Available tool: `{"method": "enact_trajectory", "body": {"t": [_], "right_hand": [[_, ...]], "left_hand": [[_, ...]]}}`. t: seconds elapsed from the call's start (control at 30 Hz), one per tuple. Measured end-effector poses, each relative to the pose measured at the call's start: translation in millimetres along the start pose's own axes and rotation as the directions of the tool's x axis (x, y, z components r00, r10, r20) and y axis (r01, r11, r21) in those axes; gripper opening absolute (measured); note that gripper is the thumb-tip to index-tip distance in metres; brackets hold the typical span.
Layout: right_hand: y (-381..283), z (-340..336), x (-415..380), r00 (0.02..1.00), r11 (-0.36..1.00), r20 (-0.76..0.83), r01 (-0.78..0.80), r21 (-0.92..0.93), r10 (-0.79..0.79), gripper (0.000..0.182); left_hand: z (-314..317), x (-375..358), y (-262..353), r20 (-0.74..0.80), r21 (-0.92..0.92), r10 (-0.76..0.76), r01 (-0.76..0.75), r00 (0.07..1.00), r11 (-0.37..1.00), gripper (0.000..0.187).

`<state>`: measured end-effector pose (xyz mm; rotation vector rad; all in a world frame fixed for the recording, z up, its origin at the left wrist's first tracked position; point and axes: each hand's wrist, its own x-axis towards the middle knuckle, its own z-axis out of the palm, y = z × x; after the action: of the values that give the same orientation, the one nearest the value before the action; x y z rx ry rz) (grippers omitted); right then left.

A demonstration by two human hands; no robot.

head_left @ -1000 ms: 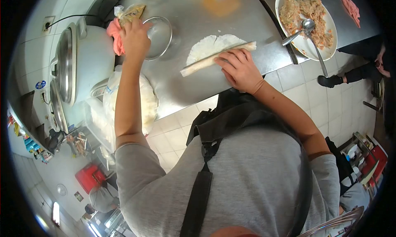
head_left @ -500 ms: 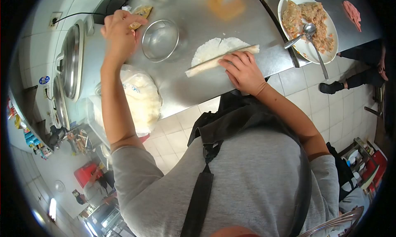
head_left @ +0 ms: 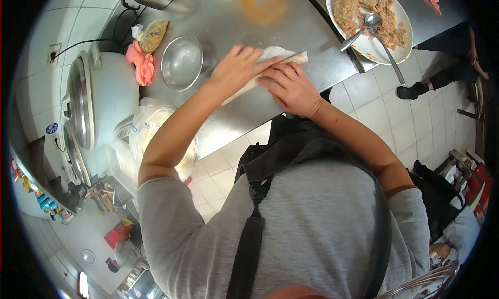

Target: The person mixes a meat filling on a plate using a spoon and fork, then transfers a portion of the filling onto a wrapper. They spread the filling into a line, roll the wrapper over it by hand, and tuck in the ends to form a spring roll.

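Observation:
A thin white wrapper sheet (head_left: 270, 53), partly rolled, lies on the steel counter. Its rolled edge, a long pale roll (head_left: 296, 59), runs diagonally under both hands. My left hand (head_left: 234, 70) lies over the sheet and roll with fingers stretched out and apart. Curled over the near side of the roll, the fingers of my right hand (head_left: 291, 88) press on it beside the left fingertips. Both hands hide the middle of the roll. An oval white plate (head_left: 333, 26) of shredded filling holds two spoons (head_left: 387, 54) at the upper right.
Left of my hands are a metal bowl (head_left: 182, 64), a pink cloth (head_left: 140, 63), a tied bag of yellowish food (head_left: 153, 36) and a plastic bag of white sheets (head_left: 150, 125). Large lidded pots (head_left: 112, 99) stand farther left. Another person's leg (head_left: 442, 83) shows at right.
My left hand has come from the pink cloth by the food bag to the wrapper, beside the right hand. My right hand stays on the roll. The view has shifted slightly.

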<state>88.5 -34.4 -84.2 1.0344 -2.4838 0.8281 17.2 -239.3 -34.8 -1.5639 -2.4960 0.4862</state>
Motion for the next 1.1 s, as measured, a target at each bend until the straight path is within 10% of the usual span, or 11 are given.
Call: {"method": "enact_trajectory", "body": {"t": [0.3,0.4,0.6,0.9,1.1], "right_hand": [[0,1,-3,1.0,1.0,-0.011,0.006,0.011,-0.005,0.046],[2,0,-1,1.0,1.0,-0.007,0.011,0.013,-0.011,0.047],[2,0,-1,1.0,1.0,-0.002,0.017,-0.006,-0.017,0.051],[1,1,-2,1.0,1.0,0.007,0.022,0.005,-0.022,0.049],[0,0,-2,1.0,1.0,0.0,0.005,0.026,-0.005,0.045]], "left_hand": [[15,31,-14,-0.02,0.082,0.057,-0.055,0.998,0.995,0.082],[9,45,-26,0.039,0.147,-0.151,0.144,0.988,0.979,0.084],[8,10,-4,-0.021,0.15,0.036,-0.032,0.999,0.988,0.084],[-4,17,-28,0.083,0.324,-0.353,0.309,0.932,0.894,0.089],[12,-15,2,0.012,0.078,-0.01,0.009,1.0,0.997,0.09]]}}
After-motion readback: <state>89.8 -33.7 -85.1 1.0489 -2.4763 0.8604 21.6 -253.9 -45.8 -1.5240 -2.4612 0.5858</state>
